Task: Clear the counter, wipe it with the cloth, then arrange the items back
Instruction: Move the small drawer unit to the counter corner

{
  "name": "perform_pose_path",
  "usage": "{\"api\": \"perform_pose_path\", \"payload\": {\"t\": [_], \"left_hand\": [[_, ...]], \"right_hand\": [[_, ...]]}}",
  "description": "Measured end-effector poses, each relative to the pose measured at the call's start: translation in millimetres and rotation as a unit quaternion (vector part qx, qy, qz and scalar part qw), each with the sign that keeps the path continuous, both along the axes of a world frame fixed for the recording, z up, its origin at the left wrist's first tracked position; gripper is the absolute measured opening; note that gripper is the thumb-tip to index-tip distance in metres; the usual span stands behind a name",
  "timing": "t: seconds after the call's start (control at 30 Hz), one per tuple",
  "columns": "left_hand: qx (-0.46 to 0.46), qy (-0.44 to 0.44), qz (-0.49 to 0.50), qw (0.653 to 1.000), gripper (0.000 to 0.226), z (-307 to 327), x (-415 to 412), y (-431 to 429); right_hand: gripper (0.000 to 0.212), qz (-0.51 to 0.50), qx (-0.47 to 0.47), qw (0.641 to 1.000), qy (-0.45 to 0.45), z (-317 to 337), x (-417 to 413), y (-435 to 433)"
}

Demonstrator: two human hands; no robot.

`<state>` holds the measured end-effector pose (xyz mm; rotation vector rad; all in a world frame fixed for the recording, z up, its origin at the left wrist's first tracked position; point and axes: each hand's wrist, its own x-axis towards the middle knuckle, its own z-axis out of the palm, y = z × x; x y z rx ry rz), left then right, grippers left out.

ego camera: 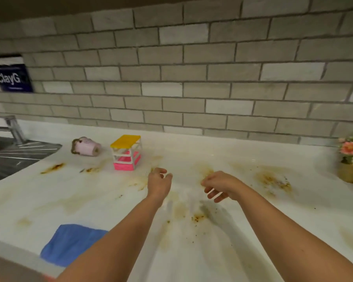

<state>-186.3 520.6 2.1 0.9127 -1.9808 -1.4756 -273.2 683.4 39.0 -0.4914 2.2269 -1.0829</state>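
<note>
Stained white counter (192, 147): one blue cloth (69, 244), flat at the near left edge; one pink mug (87, 146), on its side; one yellow-topped rack (126, 152) beside it; one flower pot (352, 159), far right. Left hand (159, 181) and right hand (220, 185): above the counter's middle, fingers loosely curled, holding nothing.

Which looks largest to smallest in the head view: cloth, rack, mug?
1. cloth, largest, though it lies nearest the camera, which exaggerates it
2. rack
3. mug, lying on its side, somewhat smaller than the rack
</note>
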Motion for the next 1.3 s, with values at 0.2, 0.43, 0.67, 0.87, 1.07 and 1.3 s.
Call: {"api": "perform_pose_path", "payload": {"t": [0.2,0.43,0.67,0.87,1.07,1.3], "left_hand": [[0.012,0.001,0.058,0.998,0.037,5,4,-57],[0.016,0.013,0.080,0.997,0.043,7,12,-131],[0.060,0.009,0.077,0.995,0.050,5,-3,-218],[0.093,0.002,0.046,0.995,0.051,1,-23,-278],[0.120,-0.013,-0.019,0.993,0.053,-5,-40,-302],[0.142,0.009,-0.056,0.988,0.044,-10,-48,-308]], "right_hand": [[0.034,0.055,-0.014,0.998,0.019,1,-15,-70],[0.056,0.086,-0.040,0.995,0.009,-4,-9,-153],[0.063,0.044,-0.074,0.996,-0.011,-8,-8,-238],[0.066,-0.026,-0.098,0.994,-0.043,-18,-7,-303],[0.057,-0.097,-0.130,0.986,-0.041,-22,-6,-345],[0.037,-0.137,-0.147,0.979,-0.027,-25,-7,-365]]}}
